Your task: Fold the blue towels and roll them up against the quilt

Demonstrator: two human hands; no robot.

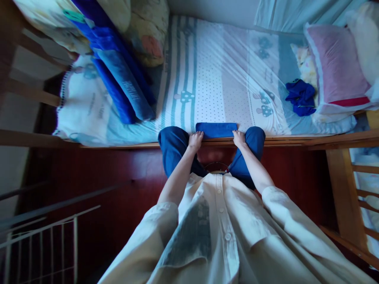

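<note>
A folded blue cloth (216, 130) lies flat at the near edge of the bed, between my knees. At its left end, my left hand (196, 139) has its fingers curled on the near corner. My right hand (238, 138) is closed at the opposite near corner, its fingertips on the cloth. Both hands rest by the wooden bed edge, and the cloth's near side lies along that edge.
Long blue rolled bundles (127, 85) lie on the bed's left side. A crumpled dark blue cloth (300, 97) sits near a pink pillow (337, 65) at the right. A white metal rack (75, 244) stands at the lower left, and a wooden ladder (345, 197) at the right.
</note>
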